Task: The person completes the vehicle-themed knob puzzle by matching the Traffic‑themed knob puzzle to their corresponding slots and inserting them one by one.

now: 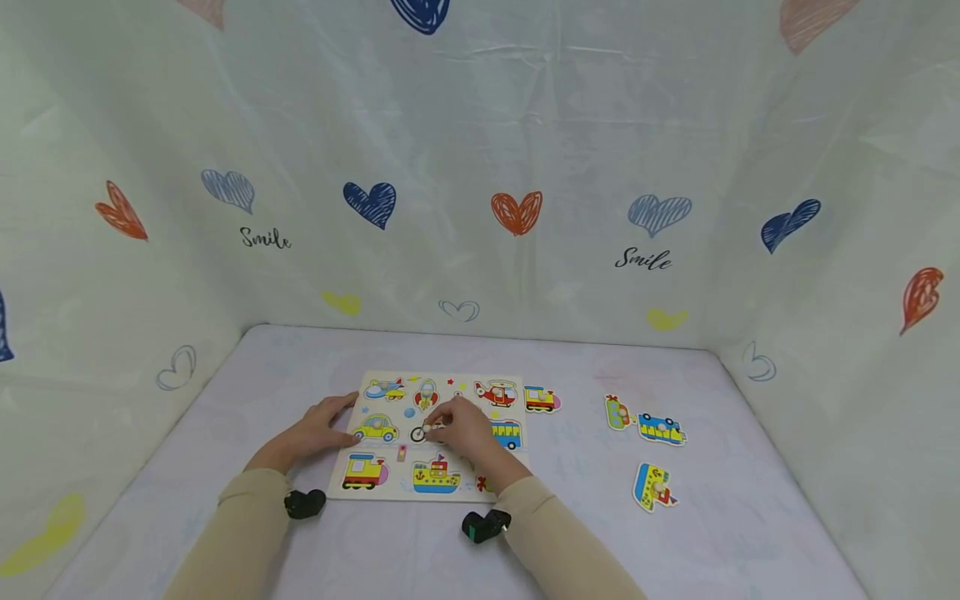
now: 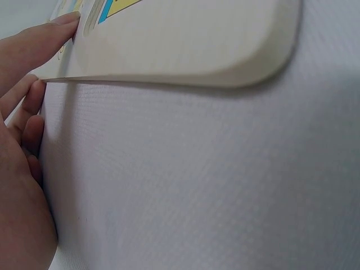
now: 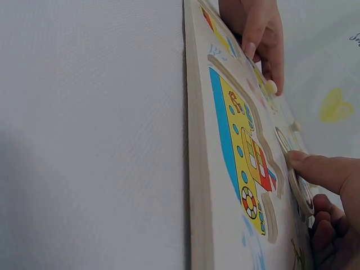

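A white wooden puzzle board (image 1: 401, 496) with printed vehicles lies on the table. My left hand (image 1: 311, 432) rests at its left edge; in the left wrist view the thumb (image 2: 48, 42) lies over the board and the other fingers sit beside the edge. My right hand (image 1: 468, 433) pinches a wheeled puzzle piece (image 1: 417, 434) over the board's middle row. In the right wrist view the thumb is on the edge of this thin piece (image 3: 301, 191), mostly hidden by the fingers. Knobs stand on the car (image 1: 377, 427) and another piece; the ship recess (image 3: 239, 146) shows its printed picture.
Right of the board lie loose pieces: a train (image 1: 542, 399) close to its edge, a small green-and-red piece (image 1: 618, 412), a blue bus (image 1: 662, 429) and a ship (image 1: 654, 487). Curtains (image 1: 450, 267) with printed hearts surround the table (image 1: 570, 542).
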Motion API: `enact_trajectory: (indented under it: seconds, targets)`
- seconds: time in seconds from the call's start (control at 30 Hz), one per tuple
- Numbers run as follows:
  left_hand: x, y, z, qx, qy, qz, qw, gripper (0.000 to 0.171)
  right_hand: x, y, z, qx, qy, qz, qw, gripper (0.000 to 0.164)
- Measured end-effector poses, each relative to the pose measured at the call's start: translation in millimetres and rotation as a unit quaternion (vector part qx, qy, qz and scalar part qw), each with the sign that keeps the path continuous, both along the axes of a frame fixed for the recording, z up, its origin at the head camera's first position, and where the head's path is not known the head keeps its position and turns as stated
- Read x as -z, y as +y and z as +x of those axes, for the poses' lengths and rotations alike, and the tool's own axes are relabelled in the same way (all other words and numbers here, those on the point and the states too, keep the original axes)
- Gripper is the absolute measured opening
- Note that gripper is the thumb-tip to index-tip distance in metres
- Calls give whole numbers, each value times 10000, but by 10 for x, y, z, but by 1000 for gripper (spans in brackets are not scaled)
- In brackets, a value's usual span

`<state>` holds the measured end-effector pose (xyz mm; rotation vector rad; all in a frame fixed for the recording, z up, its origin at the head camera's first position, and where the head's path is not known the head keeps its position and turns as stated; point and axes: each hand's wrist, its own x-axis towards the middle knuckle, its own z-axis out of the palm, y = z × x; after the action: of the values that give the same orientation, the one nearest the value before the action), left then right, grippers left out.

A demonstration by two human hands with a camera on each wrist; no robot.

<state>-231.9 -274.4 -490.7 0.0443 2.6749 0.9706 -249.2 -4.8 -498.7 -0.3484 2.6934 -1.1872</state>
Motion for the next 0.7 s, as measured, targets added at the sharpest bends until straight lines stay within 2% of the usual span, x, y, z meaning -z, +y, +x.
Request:
enact_trajectory:
  seconds: [0.37, 0.7]
  targets:
    - [-4, -10, 5, 121, 111, 30, 9999, 89, 7, 13, -4, -72, 11, 44, 10000, 8]
    - [-8, 0, 3, 20, 15, 32, 10000, 91, 9, 32, -9, -181, -21, 73, 9998, 8]
